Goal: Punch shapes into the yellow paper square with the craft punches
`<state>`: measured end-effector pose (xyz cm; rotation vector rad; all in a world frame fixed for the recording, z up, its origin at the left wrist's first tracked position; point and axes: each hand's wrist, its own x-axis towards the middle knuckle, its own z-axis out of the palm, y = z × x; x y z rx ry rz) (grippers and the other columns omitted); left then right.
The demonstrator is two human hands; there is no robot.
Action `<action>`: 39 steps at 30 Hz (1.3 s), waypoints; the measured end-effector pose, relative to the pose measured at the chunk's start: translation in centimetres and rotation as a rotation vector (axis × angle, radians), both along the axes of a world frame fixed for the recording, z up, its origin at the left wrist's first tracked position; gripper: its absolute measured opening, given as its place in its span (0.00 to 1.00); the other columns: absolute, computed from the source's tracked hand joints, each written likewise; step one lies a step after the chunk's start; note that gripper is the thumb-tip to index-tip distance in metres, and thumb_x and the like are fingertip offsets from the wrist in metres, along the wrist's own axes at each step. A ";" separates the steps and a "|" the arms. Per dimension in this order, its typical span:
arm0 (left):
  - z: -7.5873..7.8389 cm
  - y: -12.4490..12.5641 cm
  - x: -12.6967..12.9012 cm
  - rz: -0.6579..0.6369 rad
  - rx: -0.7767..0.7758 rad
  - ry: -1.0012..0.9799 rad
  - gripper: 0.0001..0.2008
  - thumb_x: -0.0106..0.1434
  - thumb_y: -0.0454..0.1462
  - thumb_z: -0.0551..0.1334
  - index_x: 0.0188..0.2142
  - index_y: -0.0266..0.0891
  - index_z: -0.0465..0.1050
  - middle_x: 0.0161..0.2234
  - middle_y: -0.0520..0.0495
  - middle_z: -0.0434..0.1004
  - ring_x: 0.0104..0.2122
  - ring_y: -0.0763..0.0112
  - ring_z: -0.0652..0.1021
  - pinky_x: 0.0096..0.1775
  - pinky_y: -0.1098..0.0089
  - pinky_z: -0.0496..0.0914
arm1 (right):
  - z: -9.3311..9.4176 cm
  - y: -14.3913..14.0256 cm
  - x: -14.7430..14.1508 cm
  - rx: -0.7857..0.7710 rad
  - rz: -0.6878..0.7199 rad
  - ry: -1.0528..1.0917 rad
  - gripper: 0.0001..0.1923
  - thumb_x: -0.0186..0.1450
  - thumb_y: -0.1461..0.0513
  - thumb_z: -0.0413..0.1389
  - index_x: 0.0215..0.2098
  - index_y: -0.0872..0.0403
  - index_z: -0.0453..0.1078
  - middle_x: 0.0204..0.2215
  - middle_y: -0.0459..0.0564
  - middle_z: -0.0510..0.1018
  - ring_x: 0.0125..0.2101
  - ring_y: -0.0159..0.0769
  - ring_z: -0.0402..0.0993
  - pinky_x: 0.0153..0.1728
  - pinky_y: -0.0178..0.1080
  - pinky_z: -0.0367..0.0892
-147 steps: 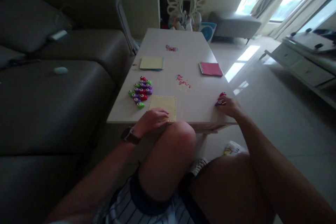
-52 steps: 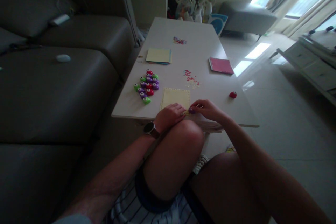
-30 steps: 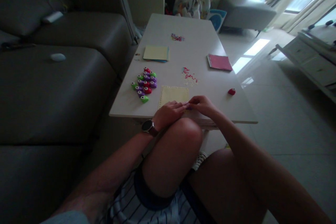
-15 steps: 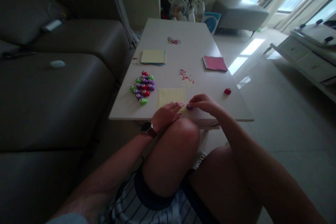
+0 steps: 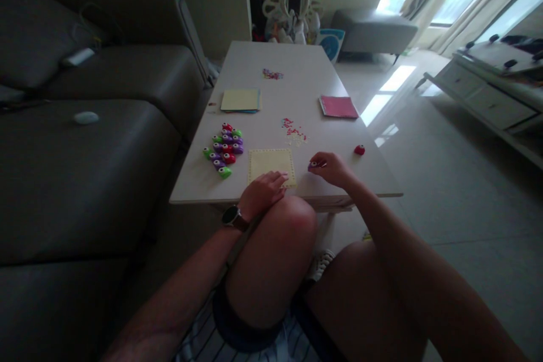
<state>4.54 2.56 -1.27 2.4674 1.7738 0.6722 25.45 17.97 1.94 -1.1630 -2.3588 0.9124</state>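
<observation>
A yellow paper sheet (image 5: 270, 163) with small holes punched along its edges lies near the front edge of the white table (image 5: 297, 90). My left hand (image 5: 262, 192) rests flat on its near edge and wears a wristwatch. My right hand (image 5: 330, 167) holds a small purple punch (image 5: 313, 164) just to the right of the sheet. A red punch (image 5: 360, 150) sits alone further right. A cluster of several purple, red and green punches (image 5: 224, 149) lies left of the sheet.
Punched scraps (image 5: 293, 131) lie beyond the sheet, more scraps (image 5: 271, 74) further back. A yellow paper stack (image 5: 240, 100) and a pink stack (image 5: 338, 107) lie mid-table. A dark sofa (image 5: 85, 141) runs along the left. My knee (image 5: 292, 220) rises before the table edge.
My right hand has left the red punch at the right, brought the purple punch to the sheet's right corner, then drawn it off to the right. My left hand stayed on the sheet.
</observation>
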 end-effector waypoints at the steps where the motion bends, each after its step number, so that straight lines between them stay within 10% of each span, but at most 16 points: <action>1: 0.0 0.0 0.0 0.002 -0.003 -0.001 0.12 0.69 0.35 0.59 0.52 0.37 0.69 0.54 0.43 0.75 0.53 0.60 0.74 0.55 0.58 0.71 | 0.1 0.2 0.3 0.023 -0.010 -0.026 0.04 0.57 0.64 0.60 0.32 0.55 0.76 0.29 0.50 0.81 0.30 0.35 0.74 0.34 0.37 0.68; 19: 0.1 -0.1 0.2 0.020 -0.013 -0.019 0.14 0.68 0.33 0.59 0.53 0.38 0.68 0.52 0.43 0.75 0.52 0.61 0.75 0.55 0.58 0.71 | 0.9 -0.9 0.2 -0.066 0.127 -0.060 0.17 0.56 0.69 0.57 0.42 0.50 0.74 0.35 0.47 0.82 0.32 0.36 0.75 0.38 0.38 0.69; 26: 0.1 -0.1 0.2 0.028 -0.016 -0.011 0.12 0.68 0.33 0.59 0.51 0.38 0.68 0.51 0.42 0.75 0.51 0.61 0.75 0.54 0.58 0.72 | 0.8 -0.7 -0.1 0.113 0.083 -0.063 0.29 0.56 0.69 0.57 0.56 0.48 0.70 0.55 0.55 0.74 0.54 0.46 0.71 0.56 0.51 0.63; 39: -0.1 -0.3 0.0 0.019 0.025 -0.037 0.11 0.67 0.33 0.60 0.49 0.38 0.69 0.49 0.43 0.75 0.49 0.59 0.75 0.53 0.56 0.72 | 0.9 -0.7 1.6 0.124 0.112 -0.176 0.19 0.55 0.71 0.58 0.44 0.54 0.72 0.37 0.52 0.77 0.36 0.38 0.73 0.41 0.39 0.68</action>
